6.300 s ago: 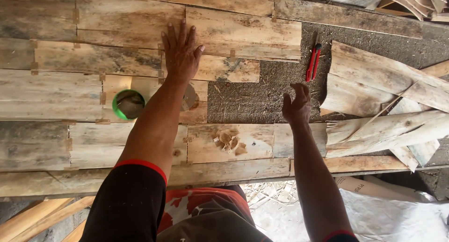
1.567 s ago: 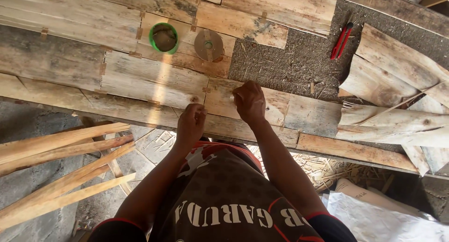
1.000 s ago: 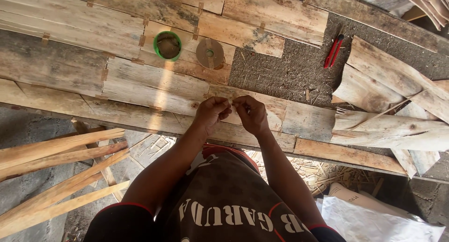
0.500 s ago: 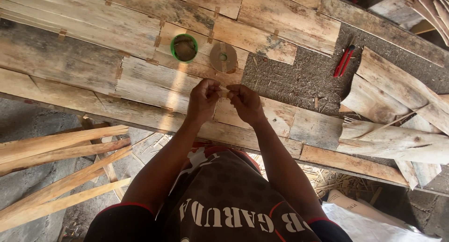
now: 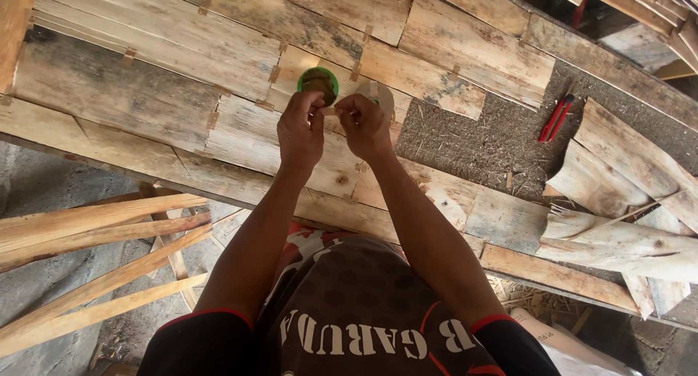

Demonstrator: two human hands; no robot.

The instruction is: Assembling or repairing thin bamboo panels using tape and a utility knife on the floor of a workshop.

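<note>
Head view, looking down. Nearest the camera is the person's dark patterned shirt [image 5: 349, 318] with red-trimmed sleeves; both forearms reach forward from it over the table's near edge. To the lower left, below table level, long pale wooden slats [image 5: 94, 252] lie in a loose fan on the grey floor.

The table [image 5: 116, 92] is covered with flat veneer sheets joined edge to edge by small tan tape patches. Above these sheets the left hand [image 5: 300, 129] and the right hand [image 5: 363, 124] meet, fingertips pinched toward each other on a small pale piece of tape [image 5: 331, 111] held between them; both hands are clenched in a fine grip, and whether the piece touches the sheet below cannot be told.

Just beyond the left hand's knuckles stands a green tape roll [image 5: 318, 83], partly hidden by the fingers. Just beside it, beyond the right hand, a brownish round disc [image 5: 379, 96] lies flat.

To the right an uncovered patch of coarse grey matting [image 5: 472, 136] shows, with red-handled pliers [image 5: 556, 118] lying on it, well apart from the hands. Farther right, curled and split veneer offcuts [image 5: 625, 209] are heaped.
</note>
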